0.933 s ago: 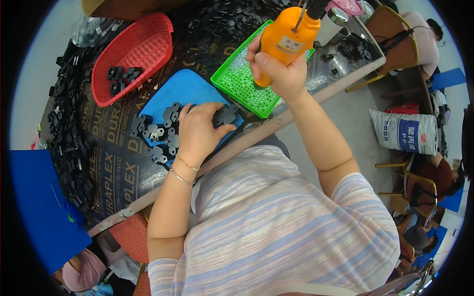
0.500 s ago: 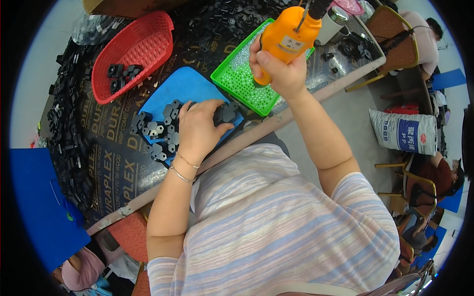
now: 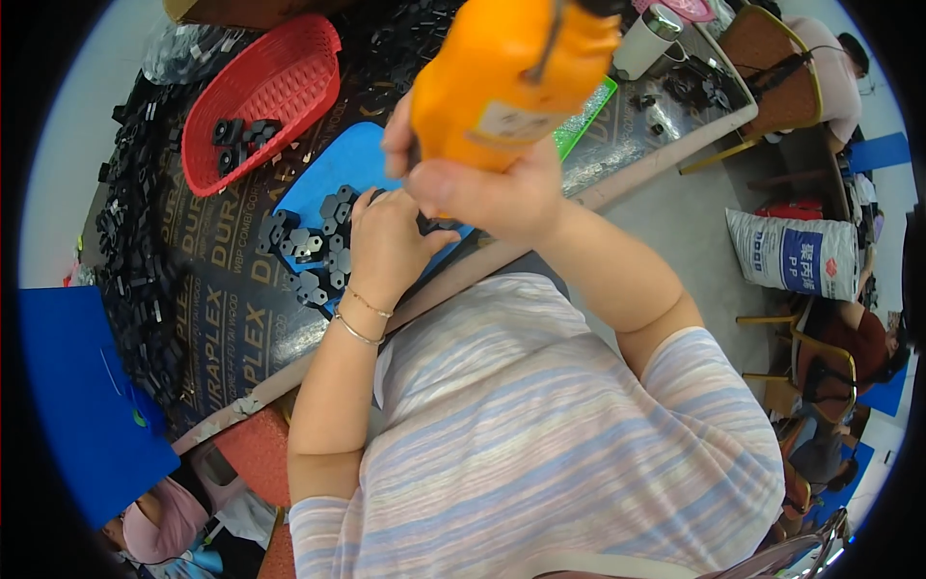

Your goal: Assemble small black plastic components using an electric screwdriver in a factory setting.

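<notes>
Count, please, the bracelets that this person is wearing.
2. Both are around the left wrist: a thin chain nearer the left hand, and a plain bangle farther from it. The right wrist looks bare, and none seem hidden.

The right hand (image 3: 502, 198) is swinging leftward; the orange tool (image 3: 487, 82) is looming larger. It is hiding more green tray (image 3: 587, 122).

Sack (image 3: 799, 253): white and blue, to your right
Flask (image 3: 640, 51): white, silver-capped, ahead on your right
Chair (image 3: 757, 48): brown, gold-framed, right of the flask
</notes>
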`<state>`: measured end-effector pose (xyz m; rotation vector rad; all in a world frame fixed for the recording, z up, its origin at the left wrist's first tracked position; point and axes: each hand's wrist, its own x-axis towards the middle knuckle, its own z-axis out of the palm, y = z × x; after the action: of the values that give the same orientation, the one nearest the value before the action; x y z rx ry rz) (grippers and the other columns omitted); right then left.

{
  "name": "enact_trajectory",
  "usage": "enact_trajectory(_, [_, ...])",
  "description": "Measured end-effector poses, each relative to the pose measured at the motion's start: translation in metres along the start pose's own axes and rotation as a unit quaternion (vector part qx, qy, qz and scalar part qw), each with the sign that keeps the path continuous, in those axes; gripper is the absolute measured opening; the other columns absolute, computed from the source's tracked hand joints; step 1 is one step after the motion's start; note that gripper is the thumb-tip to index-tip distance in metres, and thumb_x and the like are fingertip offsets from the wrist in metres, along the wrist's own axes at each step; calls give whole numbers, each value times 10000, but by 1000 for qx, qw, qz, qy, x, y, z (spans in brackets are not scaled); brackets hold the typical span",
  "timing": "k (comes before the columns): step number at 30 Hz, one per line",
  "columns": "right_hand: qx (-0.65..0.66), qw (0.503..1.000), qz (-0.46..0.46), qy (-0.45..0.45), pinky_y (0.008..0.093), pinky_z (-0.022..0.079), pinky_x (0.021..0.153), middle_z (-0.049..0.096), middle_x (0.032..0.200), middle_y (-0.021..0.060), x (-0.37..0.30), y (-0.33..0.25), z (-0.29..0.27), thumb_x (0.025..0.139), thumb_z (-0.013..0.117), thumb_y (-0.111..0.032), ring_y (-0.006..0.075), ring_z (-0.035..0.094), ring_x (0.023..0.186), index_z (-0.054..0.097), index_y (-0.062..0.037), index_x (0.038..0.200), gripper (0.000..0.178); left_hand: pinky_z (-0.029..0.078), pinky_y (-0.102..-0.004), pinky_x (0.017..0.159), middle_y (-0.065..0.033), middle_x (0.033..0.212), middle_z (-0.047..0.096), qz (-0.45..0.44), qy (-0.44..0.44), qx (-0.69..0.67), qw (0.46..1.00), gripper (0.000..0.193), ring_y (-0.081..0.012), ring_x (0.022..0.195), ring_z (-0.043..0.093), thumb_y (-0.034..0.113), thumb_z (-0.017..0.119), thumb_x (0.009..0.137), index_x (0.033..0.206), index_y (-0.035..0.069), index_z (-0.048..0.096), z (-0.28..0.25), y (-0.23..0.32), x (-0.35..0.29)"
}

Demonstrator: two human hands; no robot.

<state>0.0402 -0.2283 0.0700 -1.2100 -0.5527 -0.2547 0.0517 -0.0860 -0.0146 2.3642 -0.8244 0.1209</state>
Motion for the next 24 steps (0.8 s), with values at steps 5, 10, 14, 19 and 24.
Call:
enact_trajectory(5, [45, 998, 47, 17, 254, 486, 719, 636, 875, 35, -1, 6, 9, 687, 718, -80, 96, 592, 781, 587, -18, 994, 339, 399, -430, 814, -63, 812, 641, 7, 37, -32, 999, 310, -262, 818, 599, 270, 733, 648, 901, 115, 645, 0, 3, 4])
enact_trajectory(10, [16, 1000, 6, 8, 253, 481, 713, 636, 872, 34, 3, 11, 11, 674, 718, -82, 97, 589, 779, 588, -12, 1000, 358, 431, -435, 737, -63, 894, 655, 9, 50, -19, 999, 276, -275, 872, 598, 278, 638, 728, 977, 157, 635, 0, 5, 7])
enact_trajectory(14, [26, 1000, 8, 10, 247, 476, 703, 634, 867, 33, 3, 12, 13, 664, 712, -79, 91, 584, 774, 589, -7, 995, 360, 442, -438, 720, -70, 922, 652, 12, 69, -18, 997, 285, -294, 884, 595, 267, 641, 724, 988, 158, 630, -2, 5, 7])
enact_trajectory(19, [14, 999, 28, 5, 244, 476, 695, 637, 852, 36, 0, 20, 18, 668, 706, -74, 87, 584, 761, 593, -9, 992, 349, 449, -438, 743, -83, 935, 637, 55, 66, 0, 996, 259, -321, 908, 573, 223, 617, 731, 975, 137, 625, 2, -5, 3])
enact_trajectory(24, [24, 999, 37, -16, 246, 477, 691, 645, 852, 39, 0, 26, 18, 676, 700, -75, 92, 593, 757, 598, -11, 999, 345, 454, -429, 749, -87, 981, 620, 64, 44, 3, 997, 245, -314, 919, 568, 186, 611, 726, 961, 119, 621, -7, 3, 3])
